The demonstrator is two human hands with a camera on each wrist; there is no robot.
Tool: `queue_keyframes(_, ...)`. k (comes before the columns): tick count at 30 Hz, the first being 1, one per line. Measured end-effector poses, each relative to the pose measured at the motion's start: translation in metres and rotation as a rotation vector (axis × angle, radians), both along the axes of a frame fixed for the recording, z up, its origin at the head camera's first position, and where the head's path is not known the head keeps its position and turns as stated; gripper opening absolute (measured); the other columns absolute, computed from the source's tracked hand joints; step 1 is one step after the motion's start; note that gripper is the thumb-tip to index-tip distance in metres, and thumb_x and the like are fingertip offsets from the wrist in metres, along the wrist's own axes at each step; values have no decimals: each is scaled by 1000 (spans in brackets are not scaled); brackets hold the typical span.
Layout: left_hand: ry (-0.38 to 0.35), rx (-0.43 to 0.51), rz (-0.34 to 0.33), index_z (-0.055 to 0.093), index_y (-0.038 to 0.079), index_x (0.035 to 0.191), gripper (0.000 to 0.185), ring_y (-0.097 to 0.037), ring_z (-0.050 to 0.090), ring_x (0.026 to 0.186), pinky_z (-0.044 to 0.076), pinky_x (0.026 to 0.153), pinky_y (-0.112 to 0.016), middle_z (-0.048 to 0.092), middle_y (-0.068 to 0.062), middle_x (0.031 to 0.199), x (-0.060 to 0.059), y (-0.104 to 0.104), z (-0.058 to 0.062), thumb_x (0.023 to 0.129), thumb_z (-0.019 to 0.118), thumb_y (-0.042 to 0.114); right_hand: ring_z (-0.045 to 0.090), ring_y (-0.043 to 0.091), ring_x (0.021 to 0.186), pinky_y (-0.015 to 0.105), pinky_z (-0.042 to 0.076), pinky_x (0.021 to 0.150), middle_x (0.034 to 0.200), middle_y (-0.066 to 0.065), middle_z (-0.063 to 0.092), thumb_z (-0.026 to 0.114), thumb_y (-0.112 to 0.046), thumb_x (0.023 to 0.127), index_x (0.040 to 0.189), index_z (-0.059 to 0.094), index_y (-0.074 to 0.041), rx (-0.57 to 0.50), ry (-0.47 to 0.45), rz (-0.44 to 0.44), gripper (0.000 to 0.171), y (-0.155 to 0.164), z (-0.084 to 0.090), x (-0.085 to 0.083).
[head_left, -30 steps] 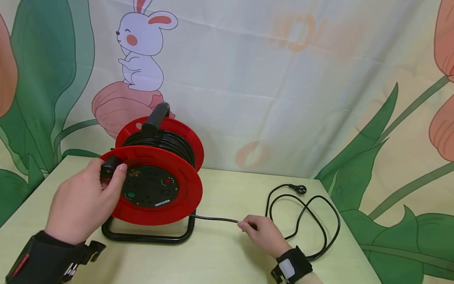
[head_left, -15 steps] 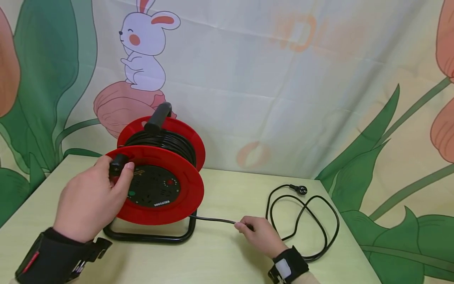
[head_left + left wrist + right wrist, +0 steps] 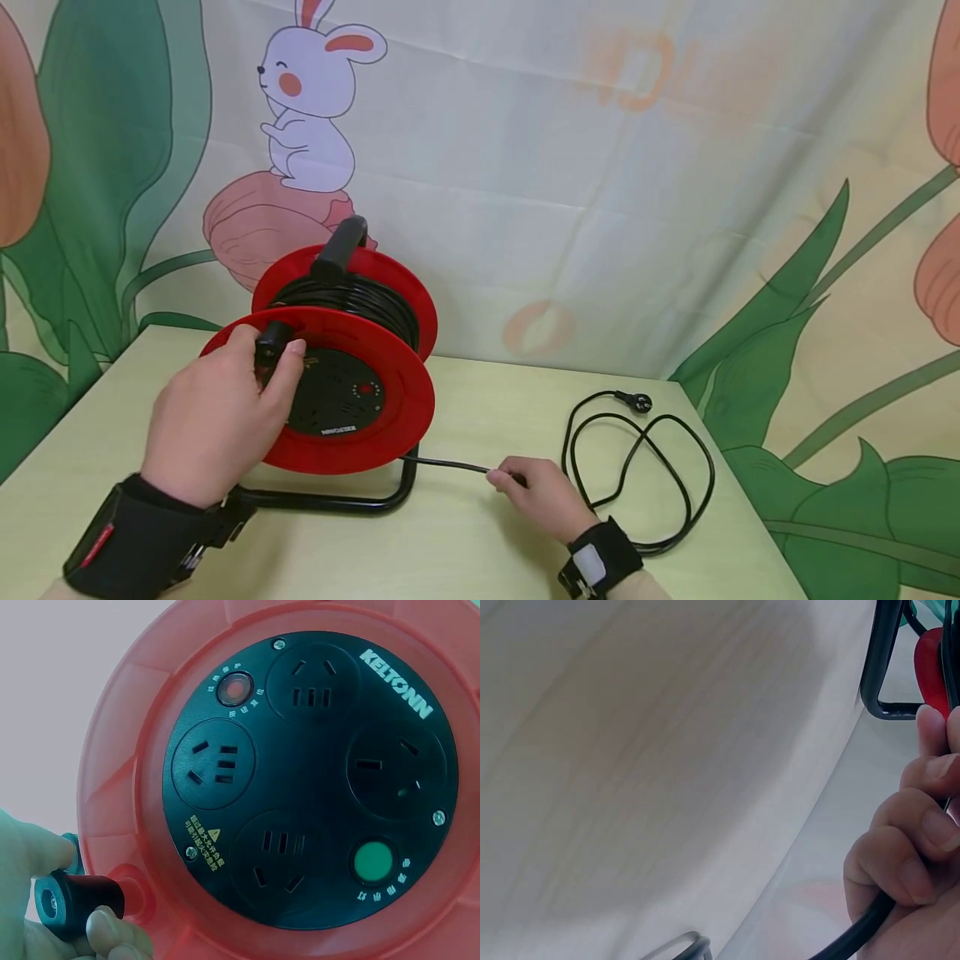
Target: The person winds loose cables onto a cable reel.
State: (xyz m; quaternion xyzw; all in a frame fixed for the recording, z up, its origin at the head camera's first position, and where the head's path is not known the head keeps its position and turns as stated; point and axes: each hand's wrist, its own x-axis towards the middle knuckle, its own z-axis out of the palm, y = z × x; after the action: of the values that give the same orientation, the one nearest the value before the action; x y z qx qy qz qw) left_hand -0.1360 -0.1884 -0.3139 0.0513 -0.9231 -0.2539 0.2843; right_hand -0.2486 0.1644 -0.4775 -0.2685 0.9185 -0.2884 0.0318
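- The left hand (image 3: 217,408) is clamped on the knob (image 3: 272,342), thumb on one side and fingers on the other.
- The knob sticks out from the front rim of the red reel (image 3: 410,392), at the upper left in the head view.
- The right hand (image 3: 546,498) grips the cable (image 3: 453,464), fingers curled round it, just above the table (image 3: 480,408) and to the right of the reel.
- The reel is on the left part of the table, held upright in its black stand (image 3: 330,502), with a black handle (image 3: 339,250) on top.
- Black turns of cable (image 3: 352,298) fill the drum between the two red discs.
- From low on the reel, a short length runs nearly straight to the right hand.
- Beyond that hand, loose loops (image 3: 656,547) lie on the table, with the plug (image 3: 638,403) near the far edge.
- The reel's black panel (image 3: 307,780) bears four sockets, a red button (image 3: 235,688), a green one (image 3: 373,862) and the word KELTONN.
- Each wrist wears a black band.
- Behind hangs a backdrop (image 3: 487,167) printed with a rabbit (image 3: 311,100) and tulips.
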Motion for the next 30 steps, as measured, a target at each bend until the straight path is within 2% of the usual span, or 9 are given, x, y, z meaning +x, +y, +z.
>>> queue_keyframes(12,-9,-27,-3,49,0,90,42,-20,43,43,33,40,-32,46,-4,54,-1,5,2,97,51,41,38,7,52,25,33,49,58,-10,39,57,-37,97,82,67,-17,21,0,-8,27,-12,4,-3)
queue_keyframes(20,9,-44,-23,49,1,90,39,-19,43,43,36,39,-31,47,-4,53,-2,13,5,96,54,39,36,6,51,24,31,49,56,-10,37,56,-39,97,80,67,-16,37,-10,5,31,-21,7,-1)
queue_keyframes(30,21,-46,-49,50,1,86,39,-18,44,43,39,40,-33,48,-4,53,-7,22,2,96,54,38,37,6,51,24,32,49,56,-9,37,55,-39,97,80,67,-16,43,-16,12,31,-30,6,1)
